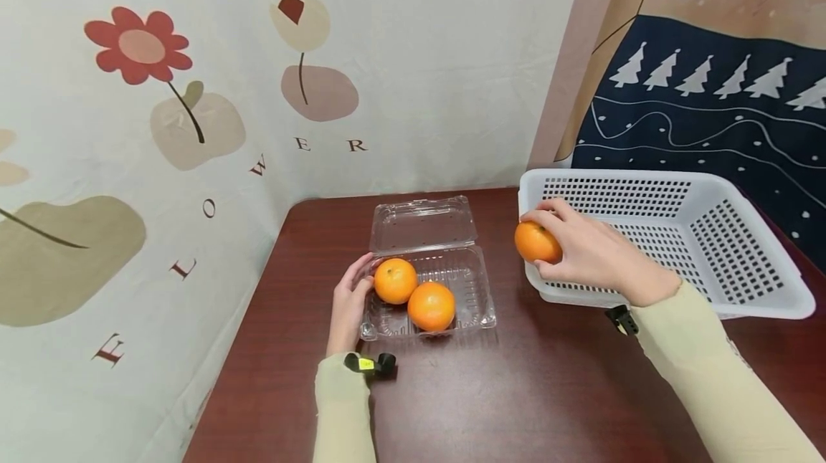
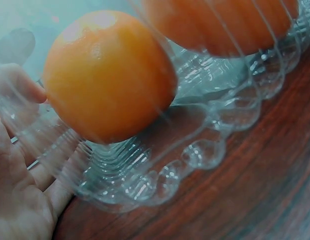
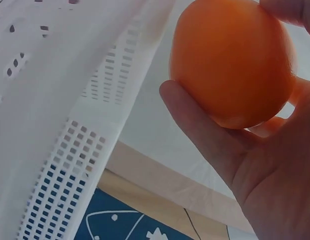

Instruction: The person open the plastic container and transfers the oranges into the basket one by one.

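In the head view, a clear plastic clamshell box lies with its lid folded back. Two oranges sit inside, one orange at the left wall and another orange near the front. My left hand holds the box by its left side, fingertips close to the left orange; the left wrist view shows the palm partly through the plastic. My right hand grips a third orange between thumb and fingers at the left rim of the white basket.
The perforated basket fills the right side of the dark red wooden table. A pale curtain with flower prints hangs behind the table, and a dark blue cloth with tree prints hangs behind the basket.
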Available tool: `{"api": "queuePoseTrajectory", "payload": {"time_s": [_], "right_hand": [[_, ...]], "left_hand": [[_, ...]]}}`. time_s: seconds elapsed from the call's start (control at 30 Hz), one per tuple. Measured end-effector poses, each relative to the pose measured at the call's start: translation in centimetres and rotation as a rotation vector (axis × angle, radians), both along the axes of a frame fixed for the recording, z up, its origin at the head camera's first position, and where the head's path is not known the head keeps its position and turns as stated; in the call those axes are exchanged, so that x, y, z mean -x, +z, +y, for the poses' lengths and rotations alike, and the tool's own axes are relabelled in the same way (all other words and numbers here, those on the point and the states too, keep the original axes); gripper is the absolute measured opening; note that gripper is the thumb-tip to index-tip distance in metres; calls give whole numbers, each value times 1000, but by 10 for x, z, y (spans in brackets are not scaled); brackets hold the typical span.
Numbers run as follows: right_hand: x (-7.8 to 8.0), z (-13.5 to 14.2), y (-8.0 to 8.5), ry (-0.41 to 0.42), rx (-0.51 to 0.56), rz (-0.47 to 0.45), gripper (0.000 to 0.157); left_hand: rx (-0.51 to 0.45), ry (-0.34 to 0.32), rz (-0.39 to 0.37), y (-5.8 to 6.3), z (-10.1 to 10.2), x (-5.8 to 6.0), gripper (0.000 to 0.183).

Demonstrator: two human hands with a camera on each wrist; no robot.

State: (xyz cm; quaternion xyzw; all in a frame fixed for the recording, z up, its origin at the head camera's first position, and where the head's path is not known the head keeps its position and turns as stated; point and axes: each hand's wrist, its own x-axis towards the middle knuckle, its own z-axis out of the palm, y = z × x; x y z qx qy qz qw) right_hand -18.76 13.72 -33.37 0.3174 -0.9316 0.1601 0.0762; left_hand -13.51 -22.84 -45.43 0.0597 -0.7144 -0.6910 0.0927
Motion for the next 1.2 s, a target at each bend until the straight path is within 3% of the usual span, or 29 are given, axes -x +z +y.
{"api": "queuePoseTrajectory", "payload": {"time_s": [0.5,0.87,1.2], "right_hand": [[6,3,-1,13,-85,17,58],[15,13,9,51,-115,27,58],[23,22,12,6,-135,-7,59]], "left_hand": [[-14,1,-4,1,-1,1,39],[-24,-5,0,0,-1,1,39],[-21,-4,-9,3,1,0,39]]}}
